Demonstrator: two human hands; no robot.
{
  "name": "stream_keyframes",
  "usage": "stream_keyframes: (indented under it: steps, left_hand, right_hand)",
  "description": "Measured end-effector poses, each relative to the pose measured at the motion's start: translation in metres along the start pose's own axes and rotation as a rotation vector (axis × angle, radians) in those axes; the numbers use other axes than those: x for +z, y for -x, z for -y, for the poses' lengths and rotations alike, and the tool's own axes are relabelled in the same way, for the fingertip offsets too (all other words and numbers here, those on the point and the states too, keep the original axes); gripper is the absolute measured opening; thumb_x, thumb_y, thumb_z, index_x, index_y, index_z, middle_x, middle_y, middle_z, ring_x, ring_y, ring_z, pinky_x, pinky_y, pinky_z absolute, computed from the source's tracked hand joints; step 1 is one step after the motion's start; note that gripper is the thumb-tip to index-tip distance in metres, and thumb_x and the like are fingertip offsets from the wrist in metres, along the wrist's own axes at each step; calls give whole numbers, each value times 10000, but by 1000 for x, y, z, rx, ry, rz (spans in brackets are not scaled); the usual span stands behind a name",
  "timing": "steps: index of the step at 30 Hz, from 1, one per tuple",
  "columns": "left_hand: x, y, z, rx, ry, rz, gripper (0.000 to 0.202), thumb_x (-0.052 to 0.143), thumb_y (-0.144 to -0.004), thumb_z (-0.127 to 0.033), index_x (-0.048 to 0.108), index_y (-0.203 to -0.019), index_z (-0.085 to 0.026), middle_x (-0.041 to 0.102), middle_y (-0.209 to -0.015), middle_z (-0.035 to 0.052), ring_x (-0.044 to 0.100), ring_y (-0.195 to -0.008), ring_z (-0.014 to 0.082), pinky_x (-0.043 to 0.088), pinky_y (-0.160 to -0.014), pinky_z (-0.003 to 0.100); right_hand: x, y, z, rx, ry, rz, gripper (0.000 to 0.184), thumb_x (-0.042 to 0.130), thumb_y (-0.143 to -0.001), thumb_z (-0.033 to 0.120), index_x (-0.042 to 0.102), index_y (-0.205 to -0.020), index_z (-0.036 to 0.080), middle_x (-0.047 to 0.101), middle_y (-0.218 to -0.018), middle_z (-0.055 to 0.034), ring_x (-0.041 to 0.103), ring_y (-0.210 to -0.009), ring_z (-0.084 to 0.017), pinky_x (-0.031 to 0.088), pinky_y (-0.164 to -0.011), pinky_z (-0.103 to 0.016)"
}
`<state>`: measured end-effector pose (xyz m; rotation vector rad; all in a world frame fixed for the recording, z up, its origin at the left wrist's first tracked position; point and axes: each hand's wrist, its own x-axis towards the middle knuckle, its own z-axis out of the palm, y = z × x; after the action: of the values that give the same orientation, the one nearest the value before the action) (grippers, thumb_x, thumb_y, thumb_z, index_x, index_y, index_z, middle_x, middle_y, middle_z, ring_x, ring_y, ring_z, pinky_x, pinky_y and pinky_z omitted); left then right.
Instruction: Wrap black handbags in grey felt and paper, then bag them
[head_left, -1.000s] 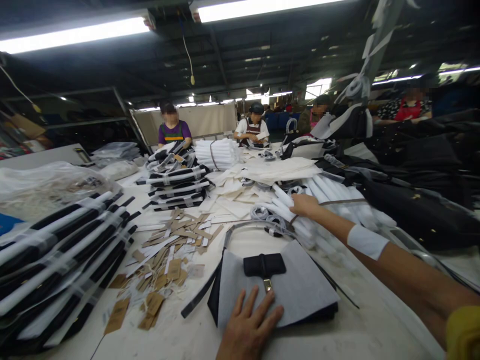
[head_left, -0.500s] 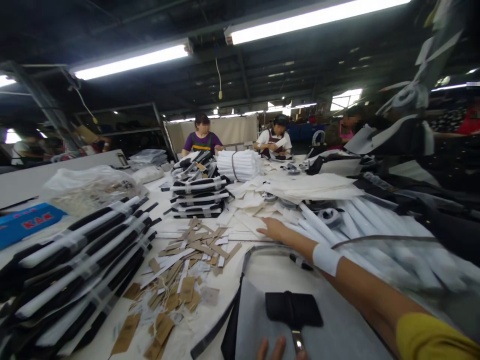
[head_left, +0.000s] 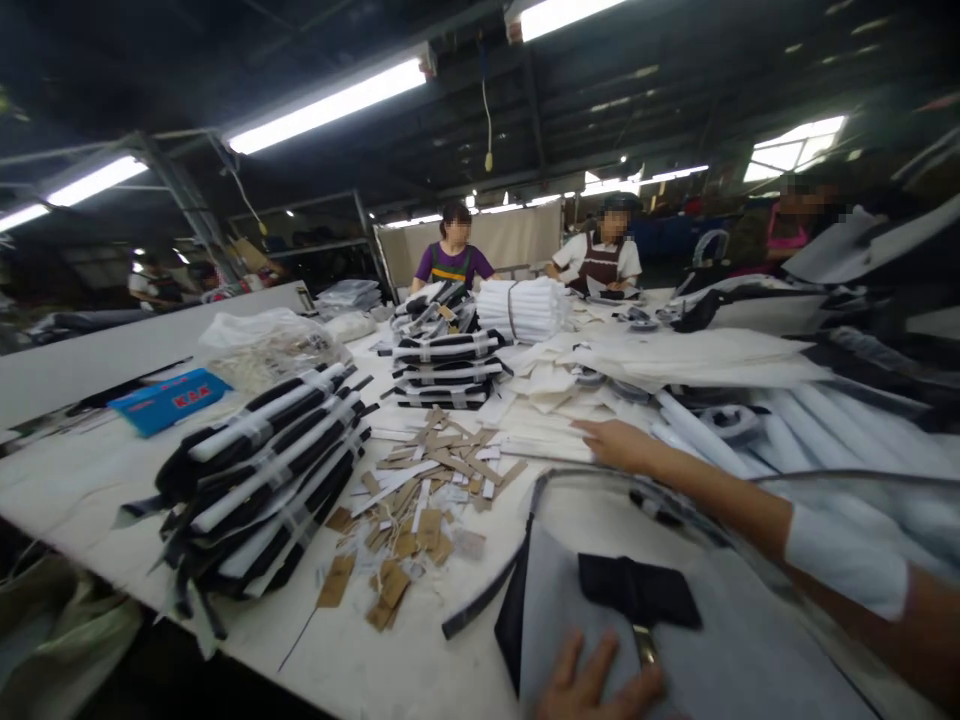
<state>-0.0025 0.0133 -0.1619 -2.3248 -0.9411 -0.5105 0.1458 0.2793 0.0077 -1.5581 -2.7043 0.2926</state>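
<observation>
My left hand [head_left: 600,680], partly cut off by the bottom edge, lies with fingers spread on a bag [head_left: 720,630] with a pale grey front. The bag has a black side, a black flap tab [head_left: 637,590] and a shiny metal clasp [head_left: 645,645] just beyond my fingertips. A dark-edged strap [head_left: 487,590] arches round its top. My right hand [head_left: 615,445] reaches over the bag, fingers stretched onto the edge of some white paper sheets [head_left: 544,440]. Whether it pinches a sheet is too blurred to see. A white band [head_left: 847,550] covers my right forearm.
Brown card tags and strips [head_left: 431,500] lie scattered left of the bag. Beyond them stand stacked black-and-white wrapped bundles [head_left: 277,480] and a blue box [head_left: 172,400]. White rolls [head_left: 810,430] crowd the right. Two co-workers [head_left: 454,250] sit across the table.
The view has swung left and tilted down, so everything sits further right and more of the table's near edge shows. My right hand's fingers look closer together at the sheets; my left stays on the bag.
</observation>
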Motion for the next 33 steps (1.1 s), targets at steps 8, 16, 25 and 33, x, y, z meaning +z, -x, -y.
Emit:
stream_keyframes:
  steps: [8, 16, 25, 33]
  left_hand:
    - [-34, -13, 10, -81, 442, 292, 585, 436, -996, -187, 287, -1518, -405, 245, -1622, -86, 299, -1459, 296, 324, -1149, 522]
    - [-48, -21, 8, -161, 611, 364, 632, 485, -956, -129, 324, -1521, -362, 586, -1404, -10, 611, -1167, 218, 492, -1035, 377]
    - [-50, -20, 8, -152, 606, 337, 634, 502, -926, -100, 372, -1498, -343, 638, -1336, 10, 617, -1188, 226, 521, -1018, 394]
    - [-63, -11, 12, -102, 656, 113, 430, 490, -944, -125, 529, -1370, -167, 691, -1236, 92, 664, -1105, 212, 559, -956, 355]
  right_hand:
    - [5, 180, 3, -401, -182, -29, 553, 356, -967, 114, 419, -1484, 297, 470, -1517, 7, 443, -1378, -163, 340, -1147, -365]
    - [96, 248, -10, -478, 163, -128, 778, 485, -843, 8, 340, -1514, 374, 406, -1558, -35, 392, -1408, -314, 383, -1084, -557]
    - [114, 250, -16, -535, 171, -197, 787, 462, -867, 35, 243, -1550, 360, 347, -1591, -14, 314, -1455, -289, 285, -1144, -540]
    - [117, 253, -17, -535, 127, -181, 773, 465, -865, 29, 282, -1537, 365, 366, -1581, -13, 339, -1441, -293, 276, -1144, -551]
